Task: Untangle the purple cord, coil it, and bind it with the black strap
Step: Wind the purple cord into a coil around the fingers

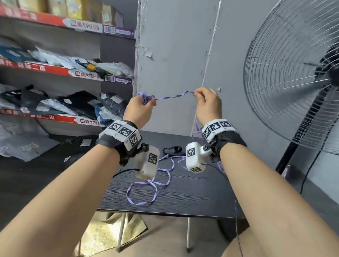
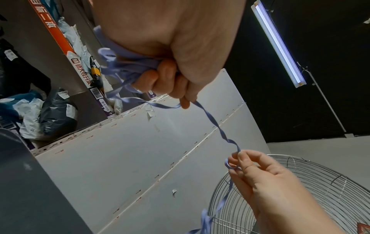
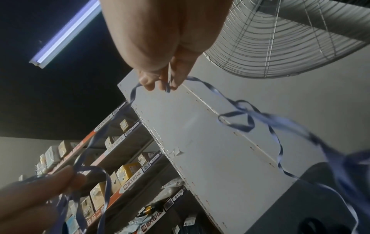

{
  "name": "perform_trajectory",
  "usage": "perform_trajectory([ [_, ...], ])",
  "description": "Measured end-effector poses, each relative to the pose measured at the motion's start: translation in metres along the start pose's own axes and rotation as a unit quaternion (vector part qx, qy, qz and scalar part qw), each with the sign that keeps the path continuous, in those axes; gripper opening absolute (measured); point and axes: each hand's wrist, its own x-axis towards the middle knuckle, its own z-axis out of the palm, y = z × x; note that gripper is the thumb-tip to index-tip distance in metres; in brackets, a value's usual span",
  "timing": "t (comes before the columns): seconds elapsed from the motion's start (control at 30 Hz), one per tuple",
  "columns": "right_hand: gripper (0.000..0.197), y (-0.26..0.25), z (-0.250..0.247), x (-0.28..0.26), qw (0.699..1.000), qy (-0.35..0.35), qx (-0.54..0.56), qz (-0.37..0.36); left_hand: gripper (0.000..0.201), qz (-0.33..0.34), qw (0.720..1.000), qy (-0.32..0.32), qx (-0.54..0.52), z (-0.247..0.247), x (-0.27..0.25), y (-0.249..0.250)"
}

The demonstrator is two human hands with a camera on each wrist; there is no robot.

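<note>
The purple cord (image 1: pixel 173 96) is a flat ribbon stretched in the air between both raised hands. My left hand (image 1: pixel 141 107) grips a bundle of gathered cord loops (image 2: pixel 128 63) in its curled fingers. My right hand (image 1: pixel 205 102) pinches the cord (image 2: pixel 230 140) between thumb and fingertips, and the cord (image 3: pixel 236 120) trails down from it in loose tangles. More slack cord (image 1: pixel 141 193) lies looped on the dark table (image 1: pixel 200 200). The black strap (image 1: pixel 173 150) rests on the table behind the wrist cameras, partly hidden.
A large standing fan (image 1: pixel 304 80) is close on the right. Shelves with parcels and bags (image 1: pixel 60 67) fill the left. A grey panel wall (image 1: pixel 178 50) stands behind the table. A thin black cable (image 1: pixel 237 234) hangs off the table's front right edge.
</note>
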Motion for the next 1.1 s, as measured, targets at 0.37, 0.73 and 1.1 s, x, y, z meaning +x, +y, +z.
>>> perform_trajectory([
  [0.37,0.016,0.094,0.055,-0.069,0.941,-0.254,0.016,0.224,0.026,-0.061,0.992,-0.085,0.067,0.036,-0.03,-0.087],
  [0.73,0.024,0.125,0.098,-0.087,0.932,-0.301,-0.182,0.082,0.031,-0.107,0.98,-0.115,0.125,0.053,-0.025,-0.138],
  [1.1,0.022,0.112,0.125,-0.052,0.996,-0.066,0.0,0.061,0.042,-0.191,0.929,-0.312,-0.056,0.055,-0.032,-0.129],
])
